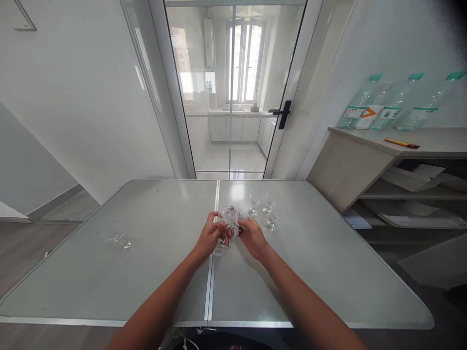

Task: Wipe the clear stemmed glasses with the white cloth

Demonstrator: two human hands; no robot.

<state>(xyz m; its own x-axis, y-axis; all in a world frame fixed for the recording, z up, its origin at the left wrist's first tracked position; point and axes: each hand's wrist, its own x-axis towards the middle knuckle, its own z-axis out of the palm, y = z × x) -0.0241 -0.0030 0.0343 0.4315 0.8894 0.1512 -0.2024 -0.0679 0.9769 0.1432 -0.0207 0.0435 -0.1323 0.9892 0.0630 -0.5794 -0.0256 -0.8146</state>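
Over the middle of the grey folding table (146, 272), my left hand (210, 236) grips a small clear stemmed glass (226, 224), its foot pointing down toward the tabletop. My right hand (252, 236) presses a pale cloth (233, 218) around the glass's bowl. Both hands have their fingers closed. Just beyond my right hand stand three more small stemmed glasses (267, 210), upright in a cluster. Another clear glass (116, 236) lies on its side at the table's left.
A glass sliding door (233, 97) with a black handle stands behind the table. At the right, a wooden shelf unit (383, 160) carries three large plastic water bottles (394, 102) and a yellow tool. Papers lie on its lower shelves.
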